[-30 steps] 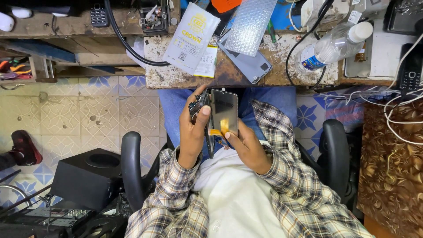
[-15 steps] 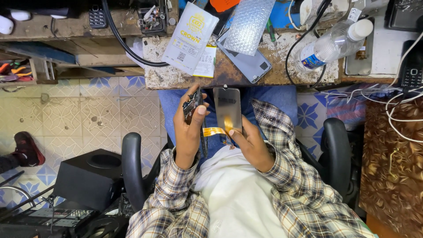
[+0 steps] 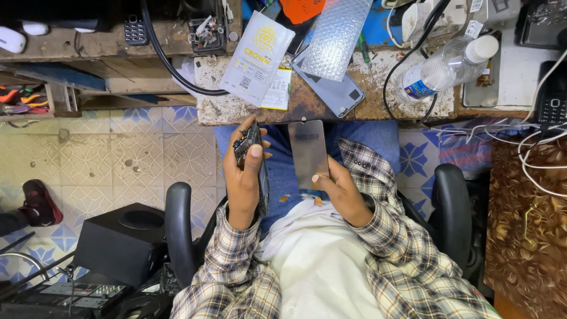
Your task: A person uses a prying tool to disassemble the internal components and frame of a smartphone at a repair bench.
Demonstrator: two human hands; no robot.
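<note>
Cramped repair corner seen from above: patterned floor tiles, a worn, stained workbench [image 3: 331, 109] across the top edge, a black swivel chair [image 3: 455, 207] under the seated person.

On the bench: white printed pouch [image 3: 258, 54], sheet of bubble wrap [image 3: 336, 35], grey phone back cover [image 3: 333, 88], clear plastic water bottle [image 3: 443, 65], loops of black and white cable. A black speaker box [image 3: 121, 242] sits on the floor to the person's left.

Left hand [image 3: 245, 177]: closed around an opened phone body [image 3: 253, 155], held on edge over the lap, thumb pressed on its upper part, internal parts facing up and partly hidden by the fingers.

Right hand [image 3: 339, 195]: fingers curled under the lower end of a thin dark screen panel [image 3: 308, 152], thumb tip on its near edge. The panel is upright and apart from the phone body, with a clear gap between them; something small and orange shows just below it, too small to identify.

Handling judgement: the panel looks thin and easily flexed, so gripping by the edges, as now, suits it better than pinching the face. Keeping it square to the body and low over the lap would limit damage from a slip. The bench edge is close; the top corner wants watching.
</note>
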